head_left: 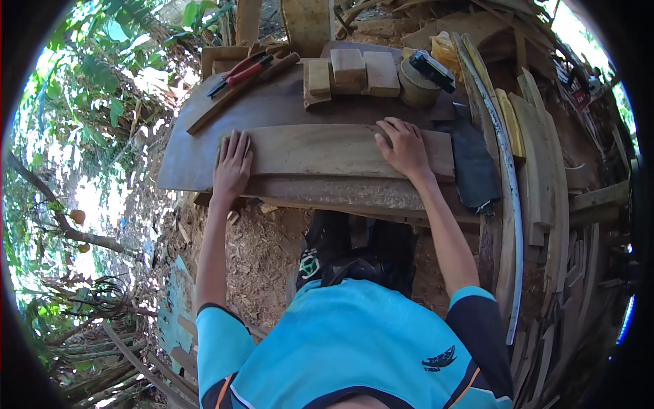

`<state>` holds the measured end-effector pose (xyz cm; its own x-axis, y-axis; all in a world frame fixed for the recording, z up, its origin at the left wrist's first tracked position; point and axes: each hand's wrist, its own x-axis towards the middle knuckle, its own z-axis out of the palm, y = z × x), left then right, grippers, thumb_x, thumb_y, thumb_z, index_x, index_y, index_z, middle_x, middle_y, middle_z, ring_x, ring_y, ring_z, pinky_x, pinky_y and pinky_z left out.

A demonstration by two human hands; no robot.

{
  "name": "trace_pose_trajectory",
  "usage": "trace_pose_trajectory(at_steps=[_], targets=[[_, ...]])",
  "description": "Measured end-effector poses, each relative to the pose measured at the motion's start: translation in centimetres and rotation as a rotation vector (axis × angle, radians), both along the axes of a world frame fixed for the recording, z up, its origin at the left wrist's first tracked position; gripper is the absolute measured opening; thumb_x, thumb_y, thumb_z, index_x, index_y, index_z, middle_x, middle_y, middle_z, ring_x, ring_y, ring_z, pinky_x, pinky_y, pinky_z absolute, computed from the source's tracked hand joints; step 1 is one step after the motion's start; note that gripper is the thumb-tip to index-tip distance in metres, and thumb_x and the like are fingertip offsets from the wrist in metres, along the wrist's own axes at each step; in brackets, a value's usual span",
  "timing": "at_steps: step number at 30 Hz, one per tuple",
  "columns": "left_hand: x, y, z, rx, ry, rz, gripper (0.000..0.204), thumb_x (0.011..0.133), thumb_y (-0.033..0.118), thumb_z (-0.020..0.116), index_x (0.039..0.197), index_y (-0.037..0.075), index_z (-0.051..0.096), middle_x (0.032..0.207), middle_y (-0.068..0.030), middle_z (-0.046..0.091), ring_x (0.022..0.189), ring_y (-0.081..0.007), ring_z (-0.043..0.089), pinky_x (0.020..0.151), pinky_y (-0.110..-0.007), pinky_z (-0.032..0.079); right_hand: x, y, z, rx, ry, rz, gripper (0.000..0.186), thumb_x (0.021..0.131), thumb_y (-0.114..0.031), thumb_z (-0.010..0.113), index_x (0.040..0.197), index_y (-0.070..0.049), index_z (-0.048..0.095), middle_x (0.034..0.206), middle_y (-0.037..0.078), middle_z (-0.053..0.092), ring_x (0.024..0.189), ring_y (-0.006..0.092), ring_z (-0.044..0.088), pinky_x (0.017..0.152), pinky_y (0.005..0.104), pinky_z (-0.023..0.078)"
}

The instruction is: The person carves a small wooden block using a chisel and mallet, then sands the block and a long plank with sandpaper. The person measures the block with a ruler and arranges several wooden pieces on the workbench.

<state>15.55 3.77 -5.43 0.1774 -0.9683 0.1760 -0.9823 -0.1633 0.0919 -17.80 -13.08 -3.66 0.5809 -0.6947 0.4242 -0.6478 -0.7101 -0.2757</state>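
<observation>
A wide wooden plank (313, 151) lies lengthwise along the near edge of the workbench (184, 160). My left hand (233, 165) rests flat over the plank's left end, fingers stretched forward. Toward the other end, my right hand (404, 146) lies on the plank's top with its fingers apart and the thumb out to the side. Neither hand is wrapped round anything. A dark cloth (475, 163) hangs over the bench edge just right of the plank.
Red-handled pliers (246, 71) lie by a wooden stick (238, 95) at the back left. Several wood blocks (349, 68) stand at the back, beside a round container (417, 85) with a dark device (432, 71) on top. Long boards (538, 157) and a thin pale strip (505, 157) line the right side.
</observation>
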Motion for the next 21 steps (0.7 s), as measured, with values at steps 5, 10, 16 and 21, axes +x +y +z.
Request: trace_pose_trajectory(at_steps=[5, 10, 16, 21], targets=[[-5.2, -0.2, 1.3, 0.032, 0.034, -0.209, 0.049, 0.094, 0.032, 0.031, 0.139, 0.013, 0.028, 0.147, -0.009, 0.02, 0.135, -0.0296, 0.017, 0.11, -0.039, 0.014, -0.6, -0.2, -0.1, -0.004, 0.015, -0.04, 0.034, 0.083, -0.029, 0.053, 0.108, -0.006, 0.057, 0.109, 0.009, 0.056, 0.104, 0.0246, 0.052, 0.094, 0.04, 0.035], [0.9, -1.5, -0.1, 0.063, -0.565, -0.053, 0.048, 0.093, 0.031, 0.034, 0.137, 0.01, 0.032, 0.145, -0.0119, 0.023, 0.134, -0.0302, 0.019, 0.11, -0.04, 0.016, 0.0, 0.3, -0.3, 0.0, 0.019, -0.024, 0.035, 0.083, -0.031, 0.052, 0.107, -0.006, 0.058, 0.109, 0.009, 0.056, 0.105, 0.0251, 0.052, 0.095, 0.0402, 0.034], [-4.3, -2.0, 1.7, 0.022, 0.045, -0.17, 0.045, 0.093, 0.028, 0.036, 0.135, 0.011, 0.035, 0.144, -0.0116, 0.026, 0.134, -0.0297, 0.021, 0.109, -0.042, 0.018, -0.7, -0.3, -0.6, -0.032, -0.012, -0.067, 0.036, 0.083, -0.033, 0.051, 0.106, -0.006, 0.058, 0.108, 0.01, 0.057, 0.105, 0.0262, 0.051, 0.095, 0.041, 0.034], [-0.8, -2.1, -0.7, -0.029, -0.368, -0.178, 0.041, 0.091, 0.019, 0.037, 0.131, 0.01, 0.041, 0.142, -0.0094, 0.03, 0.134, -0.0281, 0.022, 0.11, -0.041, 0.016, 0.7, 0.2, -0.3, -0.035, 0.012, -0.064, 0.037, 0.086, -0.035, 0.049, 0.106, -0.005, 0.058, 0.11, 0.01, 0.057, 0.106, 0.0255, 0.051, 0.096, 0.0414, 0.033]])
